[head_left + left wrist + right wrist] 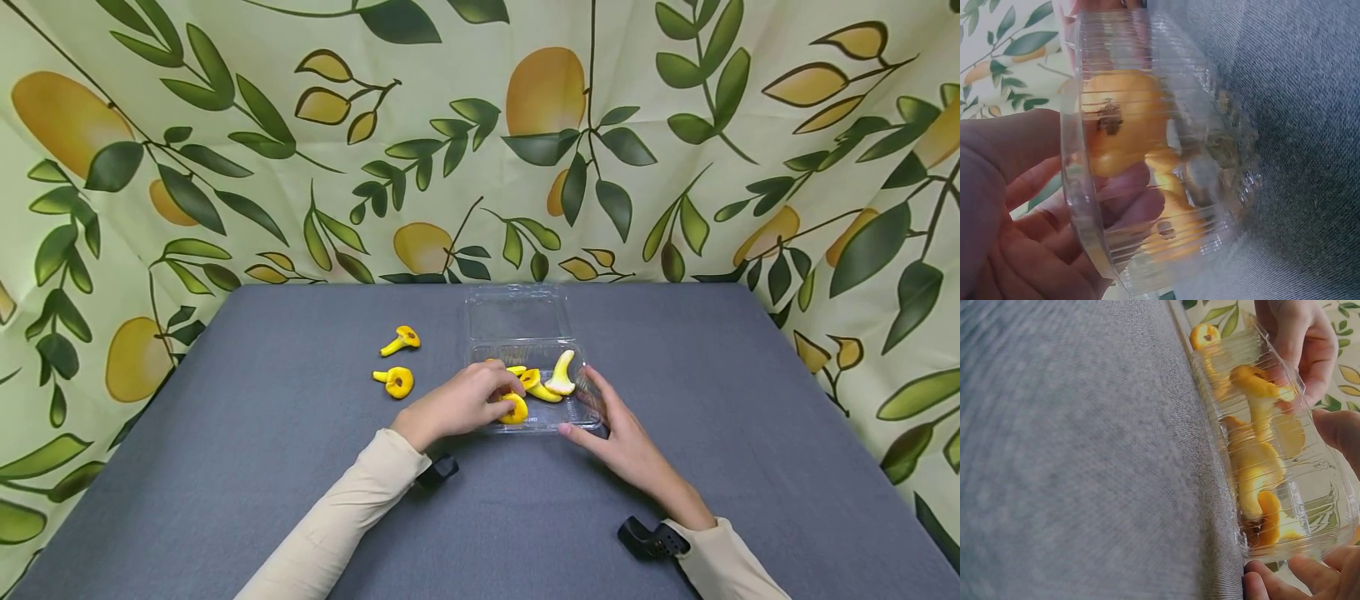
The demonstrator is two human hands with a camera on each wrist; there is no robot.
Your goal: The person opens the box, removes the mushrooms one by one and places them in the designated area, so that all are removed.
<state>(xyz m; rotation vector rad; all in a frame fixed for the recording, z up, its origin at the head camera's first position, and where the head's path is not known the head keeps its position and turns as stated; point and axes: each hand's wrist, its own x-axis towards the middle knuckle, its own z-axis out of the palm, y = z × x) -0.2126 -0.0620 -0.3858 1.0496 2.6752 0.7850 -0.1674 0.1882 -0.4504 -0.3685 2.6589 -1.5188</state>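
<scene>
A clear plastic clamshell container [551, 421] stands on the table with its hinged lid [517, 317] laid back. My left hand [461, 404] reaches over its front left side and pinches a yellow mushroom [516, 410] inside. Through the ribbed wall in the left wrist view, that mushroom's cap [1129, 119] shows a dark centre. Several more mushrooms lie in the container, among them one with a pale stem [561, 375]. My right hand [633, 446] grips the container's right end, thumb at the front edge and fingers along the side.
Two yellow mushrooms, one farther back [401, 339] and one nearer [396, 382], lie on the grey table [300, 467] left of the container. A leaf-and-fruit patterned cloth [450, 167] hangs behind the table and at both sides.
</scene>
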